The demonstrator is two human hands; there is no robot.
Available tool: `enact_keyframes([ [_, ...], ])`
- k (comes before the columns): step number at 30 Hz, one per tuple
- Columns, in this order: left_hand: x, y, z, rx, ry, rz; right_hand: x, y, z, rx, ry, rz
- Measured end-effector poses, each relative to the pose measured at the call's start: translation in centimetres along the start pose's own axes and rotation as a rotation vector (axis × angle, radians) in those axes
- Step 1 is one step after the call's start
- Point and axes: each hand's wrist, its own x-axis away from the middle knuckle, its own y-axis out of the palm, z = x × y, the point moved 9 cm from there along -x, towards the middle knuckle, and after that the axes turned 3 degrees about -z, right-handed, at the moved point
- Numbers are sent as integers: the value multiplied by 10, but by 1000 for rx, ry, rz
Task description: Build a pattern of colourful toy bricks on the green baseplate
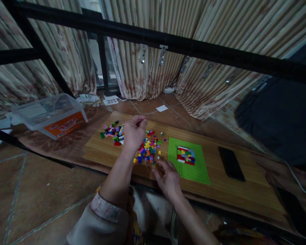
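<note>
A heap of small coloured bricks [148, 148] lies spread across a wooden board [109, 149] on the floor. My left hand [134, 132] hovers over the heap with its fingertips pinched together; what they hold is too small to make out. My right hand [169, 178] rests near the board's front edge, fingers curled, just right of the heap and beside a green baseplate [197, 170]. A low block of red, white, grey and other bricks [186, 155] stands on the baseplate.
A black phone [231, 163] lies on the board's right part. A clear plastic box with an orange label [54, 117] sits on the floor at the left. Curtains, a black metal frame [168, 42] and a dark bag [280, 122] stand behind and to the right.
</note>
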Motion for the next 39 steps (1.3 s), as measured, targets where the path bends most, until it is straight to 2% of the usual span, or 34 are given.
enact_keyframes([
  [3,-2,-1,-1,8,11,-5,-16,10,-9,164,-22,42],
  [6,-2,1,-3,-1,5,-25,-24,20,-14,226,-16,68],
  [11,-1,5,-2,-27,1,-72,-28,25,-13,198,-25,99],
  [14,1,7,-2,-93,-8,-118,-32,21,-6,80,-23,123],
  [17,7,17,-3,-210,-18,-248,-35,12,9,-182,33,170],
  [19,15,30,-7,-296,-31,-392,-36,2,14,-345,48,206],
  [21,28,48,-12,-371,-45,-570,-35,-14,14,-386,30,254],
  [23,45,66,-16,-396,-66,-744,-32,-34,8,-312,-5,305],
  [25,62,82,-18,-327,-105,-879,-28,-51,0,-207,-51,333],
  [28,80,100,-21,-107,-233,-977,-24,-69,-10,-137,-100,319],
  [33,89,109,-27,245,-514,-936,-12,-88,7,-298,42,367],
  [36,95,115,-23,396,-577,-975,-5,-94,15,-379,96,379],
  [39,103,120,-18,449,-589,-1021,-2,-101,13,-380,65,362],
])
